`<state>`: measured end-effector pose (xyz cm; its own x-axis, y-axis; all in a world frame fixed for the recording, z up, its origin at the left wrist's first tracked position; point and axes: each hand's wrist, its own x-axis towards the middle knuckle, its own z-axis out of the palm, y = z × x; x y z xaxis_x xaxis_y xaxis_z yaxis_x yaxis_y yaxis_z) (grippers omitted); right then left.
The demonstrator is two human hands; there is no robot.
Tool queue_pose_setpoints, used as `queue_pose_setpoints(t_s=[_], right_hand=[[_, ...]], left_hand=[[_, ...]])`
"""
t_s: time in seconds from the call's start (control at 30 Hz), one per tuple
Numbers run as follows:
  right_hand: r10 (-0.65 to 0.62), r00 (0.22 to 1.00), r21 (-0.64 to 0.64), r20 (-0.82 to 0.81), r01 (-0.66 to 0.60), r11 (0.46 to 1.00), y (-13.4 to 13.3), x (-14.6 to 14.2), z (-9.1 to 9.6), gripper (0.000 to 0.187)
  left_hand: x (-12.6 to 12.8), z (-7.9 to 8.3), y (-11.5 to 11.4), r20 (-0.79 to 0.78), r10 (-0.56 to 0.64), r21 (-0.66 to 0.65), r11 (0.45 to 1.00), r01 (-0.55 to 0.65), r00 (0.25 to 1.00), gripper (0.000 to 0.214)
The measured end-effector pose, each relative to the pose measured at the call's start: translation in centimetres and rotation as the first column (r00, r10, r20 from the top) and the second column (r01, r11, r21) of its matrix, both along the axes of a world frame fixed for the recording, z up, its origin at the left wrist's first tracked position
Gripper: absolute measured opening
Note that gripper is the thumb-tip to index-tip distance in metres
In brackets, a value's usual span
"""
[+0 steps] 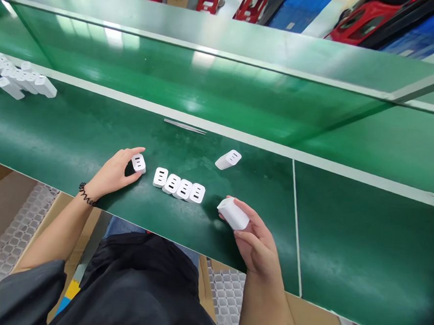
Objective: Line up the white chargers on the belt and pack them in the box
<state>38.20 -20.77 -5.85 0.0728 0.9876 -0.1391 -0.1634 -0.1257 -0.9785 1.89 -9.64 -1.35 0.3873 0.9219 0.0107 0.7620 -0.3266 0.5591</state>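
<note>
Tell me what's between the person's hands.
In the head view, a row of four white blocks sits on the green table between the left hand and right hand.

Chgr pile (22, 76) cut off, L edge.

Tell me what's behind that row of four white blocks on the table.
Behind the row, slim tweezers lie and another white block sits off to the right. The row covers the tabletop beneath it, so that's hidden.

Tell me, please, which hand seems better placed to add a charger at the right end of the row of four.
Probably the right hand: it holds a white charger near that end of the row, while the left hand holds another charger beyond the opposite end.
</note>
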Motion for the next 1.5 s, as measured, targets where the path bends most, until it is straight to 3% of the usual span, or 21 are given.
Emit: queue_pose_setpoints(t_s=[0.2,0.33,0.6,0.8,1.27,1.4,1.5], right_hand=[[-0.123,0.977,-0.008,0.172,0.126,0.992,0.5,-1.7,-0.7,0.043],[-0.072,0.965,0.012,0.253,0.071,0.997,1.1,-2.5,-0.2,0.046],[0.041,0.932,0.146,0.361,-0.099,0.984,2.0,-2.2,0.1,0.050],[0.023,0.833,0.222,0.553,-0.173,0.960,2.5,-2.7,-0.4,0.043],[0.003,0.805,0.164,0.593,-0.125,0.979,2.4,-3.5,-0.7,0.049],[0.038,0.802,0.217,0.596,-0.207,0.954,2.4,-2.7,-0.2,0.060],[0.078,0.804,0.291,0.590,-0.302,0.908,3.4,-1.5,1.3,0.054]], left_hand=[[0.2,0.6,0.2,0.103,-0.186,-0.079,0.978,0.195,0.977,0.062],[0.7,0.4,0.3,0.164,-0.204,-0.107,0.969,0.223,0.965,0.064],[0.6,-0.8,0.2,0.201,-0.168,-0.084,0.979,0.188,0.965,0.059],[0.9,-1.2,0.0,0.187,-0.131,-0.062,0.988,0.145,0.974,0.056],[0.9,-1.0,0.1,0.172,-0.153,-0.057,0.985,0.165,0.973,0.054],[1.0,-0.8,0.0,0.190,-0.172,-0.041,0.982,0.182,0.967,0.054],[1.0,-0.8,0.0,0.215,-0.179,-0.036,0.981,0.191,0.960,0.056]])
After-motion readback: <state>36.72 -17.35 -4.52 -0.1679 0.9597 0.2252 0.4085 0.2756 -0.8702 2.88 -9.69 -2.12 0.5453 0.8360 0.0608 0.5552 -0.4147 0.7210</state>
